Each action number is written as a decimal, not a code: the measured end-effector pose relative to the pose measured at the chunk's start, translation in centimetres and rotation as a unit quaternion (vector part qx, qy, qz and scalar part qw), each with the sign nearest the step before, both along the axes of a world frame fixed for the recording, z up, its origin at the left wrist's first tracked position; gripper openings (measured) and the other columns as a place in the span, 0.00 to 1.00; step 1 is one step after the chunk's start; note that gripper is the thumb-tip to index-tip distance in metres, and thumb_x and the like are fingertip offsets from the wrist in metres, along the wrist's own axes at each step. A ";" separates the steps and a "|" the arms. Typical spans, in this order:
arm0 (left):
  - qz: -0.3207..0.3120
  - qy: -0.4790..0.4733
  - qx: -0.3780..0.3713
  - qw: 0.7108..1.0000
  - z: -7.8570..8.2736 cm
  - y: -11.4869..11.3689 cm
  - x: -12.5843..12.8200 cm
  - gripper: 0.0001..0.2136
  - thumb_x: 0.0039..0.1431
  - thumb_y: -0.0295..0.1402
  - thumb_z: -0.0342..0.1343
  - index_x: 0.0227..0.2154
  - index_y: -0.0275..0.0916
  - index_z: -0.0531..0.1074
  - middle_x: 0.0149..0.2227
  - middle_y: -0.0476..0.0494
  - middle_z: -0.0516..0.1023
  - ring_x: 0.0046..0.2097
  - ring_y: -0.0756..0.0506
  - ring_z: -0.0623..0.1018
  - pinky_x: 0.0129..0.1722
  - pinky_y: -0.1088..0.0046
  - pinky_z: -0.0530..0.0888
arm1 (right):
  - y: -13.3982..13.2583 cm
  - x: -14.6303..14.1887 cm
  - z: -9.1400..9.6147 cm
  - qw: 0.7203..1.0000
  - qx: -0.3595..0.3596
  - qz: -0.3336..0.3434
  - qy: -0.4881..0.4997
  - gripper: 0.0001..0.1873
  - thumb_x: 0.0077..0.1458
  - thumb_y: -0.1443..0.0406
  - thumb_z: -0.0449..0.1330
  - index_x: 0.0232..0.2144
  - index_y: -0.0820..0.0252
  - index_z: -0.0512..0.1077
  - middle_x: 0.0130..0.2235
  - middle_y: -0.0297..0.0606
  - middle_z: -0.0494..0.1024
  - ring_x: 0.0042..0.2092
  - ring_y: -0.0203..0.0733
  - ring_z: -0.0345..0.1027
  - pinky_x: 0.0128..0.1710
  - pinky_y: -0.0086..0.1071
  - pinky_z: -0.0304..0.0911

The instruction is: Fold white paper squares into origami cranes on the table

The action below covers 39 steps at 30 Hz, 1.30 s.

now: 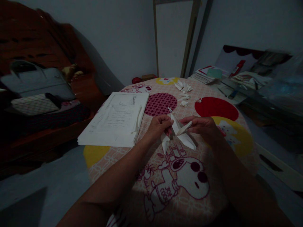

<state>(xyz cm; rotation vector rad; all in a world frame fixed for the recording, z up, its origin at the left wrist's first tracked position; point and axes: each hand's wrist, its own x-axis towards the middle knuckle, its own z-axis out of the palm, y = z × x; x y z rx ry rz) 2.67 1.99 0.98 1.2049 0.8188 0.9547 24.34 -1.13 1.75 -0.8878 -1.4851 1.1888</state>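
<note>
A folded white paper figure (pixel 178 134) with pointed flaps is held above a round table covered by a cartoon-print cloth (pixel 175 179). My left hand (pixel 159 126) pinches its left side, fingers closed on the paper. My right hand (pixel 202 126) grips its right flap, fingers closed as well. Several smaller folded white paper pieces (pixel 183 91) lie at the far side of the table.
A thick stack of printed paper sheets (pixel 117 121) lies on the table's left part. A grey bag (pixel 35 83) rests on dark wooden furniture at the left. Books and papers (pixel 213 75) are piled at the right rear. A framed panel (pixel 174 37) leans on the wall.
</note>
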 end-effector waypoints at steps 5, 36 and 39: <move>0.009 -0.008 -0.050 0.999 -0.1 0.4 0.0 0.12 0.54 0.36 0.64 0.24 0.36 0.69 0.17 0.51 0.73 0.17 0.55 0.69 0.17 0.82 0.66 | 0.2 0.6 -0.3 0.999 0.009 0.015 -0.031 0.14 0.45 0.53 0.72 0.33 0.54 0.83 0.38 0.40 0.84 0.40 0.44 0.76 0.43 0.37 0.71; 0.039 0.315 0.189 0.929 -2.7 2.0 -2.9 0.23 0.39 0.27 0.70 0.43 0.38 0.77 0.35 0.44 0.81 0.35 0.44 0.77 0.37 0.68 0.71 | 2.6 3.1 -2.8 0.937 0.019 -0.341 -0.076 0.09 0.38 0.68 0.63 0.27 0.60 0.79 0.29 0.40 0.82 0.31 0.45 0.76 0.34 0.37 0.72; 0.031 0.329 0.177 0.927 -2.6 1.8 -2.8 0.21 0.40 0.27 0.69 0.41 0.37 0.77 0.31 0.46 0.80 0.32 0.45 0.77 0.34 0.70 0.70 | 1.7 2.2 -1.4 0.902 0.067 -0.426 -0.026 0.08 0.42 0.69 0.59 0.28 0.60 0.78 0.26 0.38 0.81 0.28 0.42 0.74 0.29 0.34 0.70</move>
